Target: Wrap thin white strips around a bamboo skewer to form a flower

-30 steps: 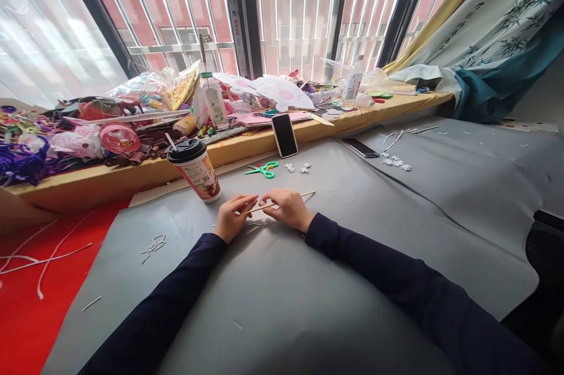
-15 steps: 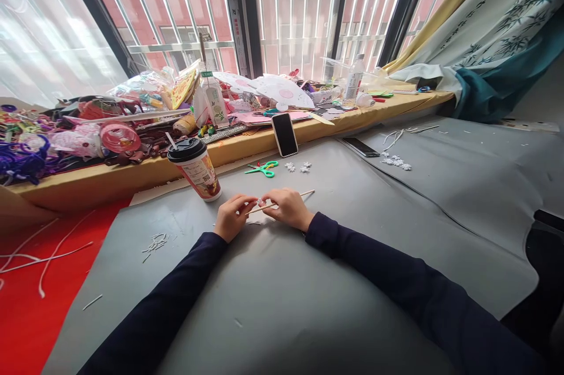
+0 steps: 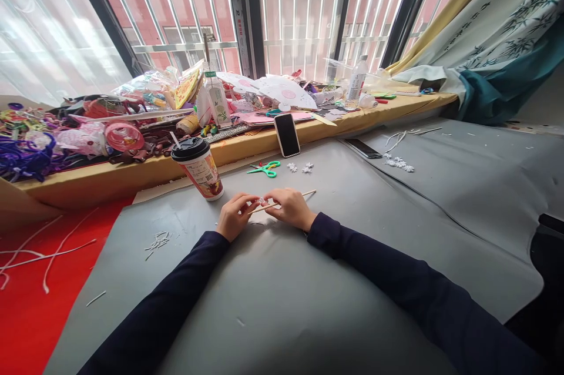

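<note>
Head view: the left hand (image 3: 235, 216) and right hand (image 3: 288, 208) pinch a small whitish piece (image 3: 261, 201) between their fingertips; the right also grips a slender, pale, wood-like stick (image 3: 310, 192). Light, steady pressure should avoid crushing the piece.

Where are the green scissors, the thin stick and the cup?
Green scissors (image 3: 265, 170): head view, on the handles.
Thin stick (image 3: 264, 208): head view, between the hands.
Cup (image 3: 202, 177): head view, on its printed side.

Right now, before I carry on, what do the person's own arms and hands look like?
Both arms wear long, plain, dark navy sleeves: the left sleeve and the right sleeve, with no lettering visible. The left hand and right hand are bare, without gloves.
</note>
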The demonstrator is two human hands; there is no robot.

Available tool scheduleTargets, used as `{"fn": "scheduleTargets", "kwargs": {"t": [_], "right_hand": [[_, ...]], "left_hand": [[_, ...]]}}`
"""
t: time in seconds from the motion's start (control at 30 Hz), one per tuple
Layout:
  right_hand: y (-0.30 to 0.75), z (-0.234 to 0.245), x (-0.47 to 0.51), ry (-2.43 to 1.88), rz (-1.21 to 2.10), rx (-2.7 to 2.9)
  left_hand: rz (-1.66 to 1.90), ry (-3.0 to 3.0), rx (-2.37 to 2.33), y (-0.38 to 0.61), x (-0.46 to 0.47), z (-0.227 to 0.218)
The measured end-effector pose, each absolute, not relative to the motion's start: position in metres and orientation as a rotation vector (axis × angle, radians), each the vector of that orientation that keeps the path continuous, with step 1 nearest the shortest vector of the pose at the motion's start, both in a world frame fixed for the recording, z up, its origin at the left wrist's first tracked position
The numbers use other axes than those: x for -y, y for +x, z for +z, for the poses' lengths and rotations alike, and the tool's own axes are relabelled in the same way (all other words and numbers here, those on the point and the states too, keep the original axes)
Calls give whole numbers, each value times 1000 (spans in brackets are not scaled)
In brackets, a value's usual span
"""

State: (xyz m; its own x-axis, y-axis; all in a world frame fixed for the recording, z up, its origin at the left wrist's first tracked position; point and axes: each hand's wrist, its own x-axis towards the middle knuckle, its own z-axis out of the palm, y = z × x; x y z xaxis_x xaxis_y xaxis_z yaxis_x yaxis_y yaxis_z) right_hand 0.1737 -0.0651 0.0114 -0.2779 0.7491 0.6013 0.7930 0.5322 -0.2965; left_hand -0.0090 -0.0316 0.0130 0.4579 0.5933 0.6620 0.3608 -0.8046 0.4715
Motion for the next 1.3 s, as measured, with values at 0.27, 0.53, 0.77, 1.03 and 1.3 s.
{"fn": "scheduleTargets", "kwargs": {"t": [0.27, 0.53, 0.77, 1.03, 1.3], "right_hand": [[174, 12, 65, -1242, -85, 2055], [173, 9, 64, -1235, -103, 2057], [172, 10, 65, -1235, -103, 2059], [173, 11, 65, -1235, -102, 2077], [173, 12, 66, -1243, -120, 2065]], "left_hand": [[1207, 2499, -717, -12, 30, 13], [1194, 2479, -713, -12, 29, 10], [1170, 2482, -679, -12, 28, 9], [1212, 2485, -711, -11, 29, 10], [1280, 2532, -756, -11, 31, 11]]}}
